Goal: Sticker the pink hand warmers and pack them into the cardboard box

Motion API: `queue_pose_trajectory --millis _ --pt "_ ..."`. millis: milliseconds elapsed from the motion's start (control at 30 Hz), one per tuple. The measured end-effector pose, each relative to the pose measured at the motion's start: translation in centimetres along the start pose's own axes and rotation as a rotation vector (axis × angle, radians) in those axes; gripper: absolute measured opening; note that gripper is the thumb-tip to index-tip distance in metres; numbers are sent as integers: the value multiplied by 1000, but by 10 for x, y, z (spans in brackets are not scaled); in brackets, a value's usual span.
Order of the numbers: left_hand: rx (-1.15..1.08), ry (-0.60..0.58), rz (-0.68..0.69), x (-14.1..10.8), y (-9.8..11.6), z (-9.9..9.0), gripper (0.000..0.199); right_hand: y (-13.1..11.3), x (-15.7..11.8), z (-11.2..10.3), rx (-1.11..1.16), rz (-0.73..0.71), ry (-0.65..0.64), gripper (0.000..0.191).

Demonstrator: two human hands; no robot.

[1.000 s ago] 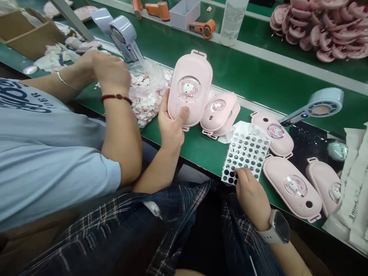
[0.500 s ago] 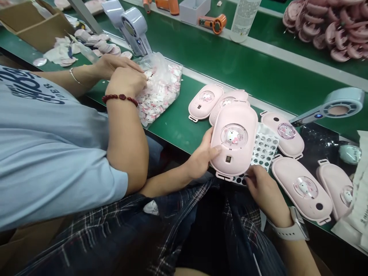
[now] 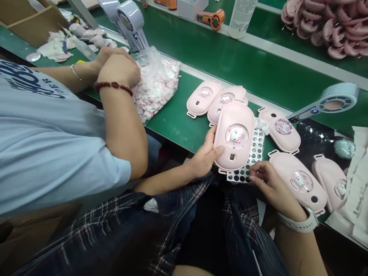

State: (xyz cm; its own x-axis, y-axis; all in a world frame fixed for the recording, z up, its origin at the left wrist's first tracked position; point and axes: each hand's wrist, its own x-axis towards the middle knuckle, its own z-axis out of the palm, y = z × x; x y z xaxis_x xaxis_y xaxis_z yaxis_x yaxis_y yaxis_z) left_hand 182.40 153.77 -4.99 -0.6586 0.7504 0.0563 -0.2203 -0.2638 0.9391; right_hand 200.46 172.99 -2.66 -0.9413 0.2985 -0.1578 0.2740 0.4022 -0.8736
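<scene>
My left hand (image 3: 203, 158) grips a pale pink oval plastic case (image 3: 235, 115) by its left edge, thumb on the front. The case has a round clear window over a white cat face and a small dark display below. A sheet of round black stickers (image 3: 257, 147) sticks out behind and below it, partly hidden. My right hand (image 3: 271, 184) is beside the sheet's lower right edge, fingers curled and thumb close to the fingertips. Whatever they pinch is too small to make out. Similar pink cases lie left (image 3: 203, 97) and right (image 3: 300, 180), some bearing a black dot.
At left, a co-worker's hands (image 3: 119, 69) are at a clear bag of cat-face pieces (image 3: 156, 92). Handheld fans (image 3: 132, 23) stand behind; another blue fan (image 3: 330, 101) leans at right. A bottle (image 3: 243, 19), orange fan (image 3: 211, 18) and pink parts (image 3: 324, 27) sit farther back.
My right hand has shifted slightly right and its curled fingers have come away from the sheet. The held case has tilted a little, showing more of the sticker sheet's lower part.
</scene>
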Motion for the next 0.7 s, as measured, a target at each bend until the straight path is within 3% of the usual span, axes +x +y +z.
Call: queue_pose_trajectory --millis 67,200,267,433,700 --pt "19 -7 -7 -2 0 2 78 -3 0 -2 161 16 28 20" --pt "100 -51 -16 -4 0 7 83 -22 2 11 516 7 316 31" --pt "144 -76 3 -4 -1 10 84 -38 4 24 610 -17 399 33" --pt "227 -71 91 -4 -2 19 82 -65 10 45 514 -99 473 28" --pt "249 -122 135 -6 4 24 81 -66 10 51 466 -139 511 27"
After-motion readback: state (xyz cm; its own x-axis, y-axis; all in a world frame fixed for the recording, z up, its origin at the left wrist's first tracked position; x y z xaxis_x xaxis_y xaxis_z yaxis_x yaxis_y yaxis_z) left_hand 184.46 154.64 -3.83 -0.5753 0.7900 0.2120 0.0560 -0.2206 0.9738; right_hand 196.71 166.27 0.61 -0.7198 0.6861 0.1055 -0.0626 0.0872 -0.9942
